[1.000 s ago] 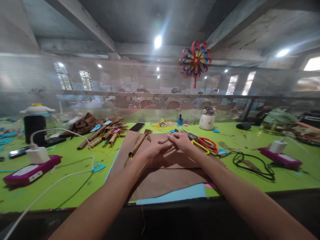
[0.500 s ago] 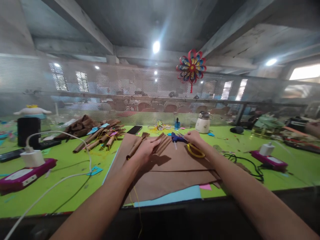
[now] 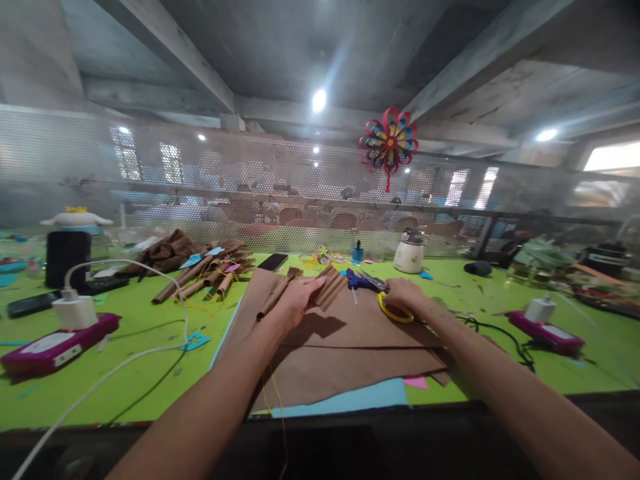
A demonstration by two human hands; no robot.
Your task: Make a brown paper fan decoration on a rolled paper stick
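My left hand point(image 3: 295, 300) is closed around a pleated piece of brown paper point(image 3: 331, 288), whose ridged end sticks out past the fingertips. Left of that hand, a rolled brown paper tube point(image 3: 271, 301) lies on flat brown paper sheets point(image 3: 350, 367). My right hand point(image 3: 406, 293) is closed at the yellow handles of a pair of scissors point(image 3: 395, 312), blades pointing away to the left; the palm hides part of the grip. Beside the blades rests a blue glue gun point(image 3: 357, 280). Yellow string point(image 3: 281, 407) hangs over the table's front edge.
Brown paper rolls point(image 3: 215, 273) are heaped at the back left. Purple power strips point(image 3: 63, 343) with chargers stand on both sides, with a white cable point(image 3: 186, 313) looping at left. A white jug point(image 3: 409, 253) and a phone point(image 3: 273, 261) sit farther back.
My right hand has moved from beside the scissors blades back to the yellow handles. The left hand keeps its hold on the pleated paper. The whole view has shifted slightly.
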